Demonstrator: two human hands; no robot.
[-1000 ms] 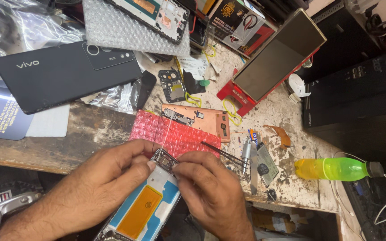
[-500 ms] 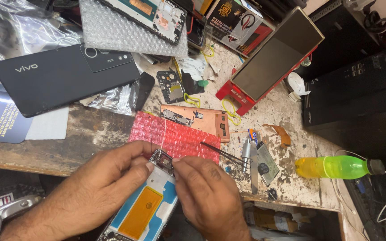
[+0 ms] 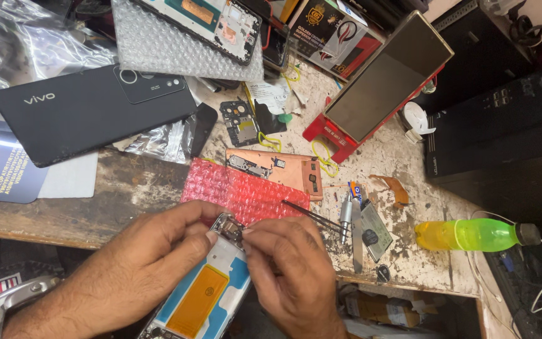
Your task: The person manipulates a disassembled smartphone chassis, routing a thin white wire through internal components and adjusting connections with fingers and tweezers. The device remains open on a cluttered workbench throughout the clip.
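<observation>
My left hand [image 3: 134,270] grips the left edge of an opened phone frame [image 3: 205,292], white and blue inside with an orange patch. The frame juts toward me over the bench's front edge. My right hand [image 3: 290,273] pinches at the frame's top end near the camera cutout, thumb and forefinger closed on a small part there. Just beyond the hands lies a red bubble-wrap sheet [image 3: 243,194] with black tweezers [image 3: 312,215] resting on its right edge.
A copper-coloured board [image 3: 283,171] lies behind the red wrap. A black phone back cover [image 3: 89,113] is at left, a phone on a red stand [image 3: 387,75] at the back, a screwdriver [image 3: 345,218] and a yellow-green bottle [image 3: 472,235] at right.
Both hands stay on the phone frame; the fingers have shifted only slightly at its top end.
</observation>
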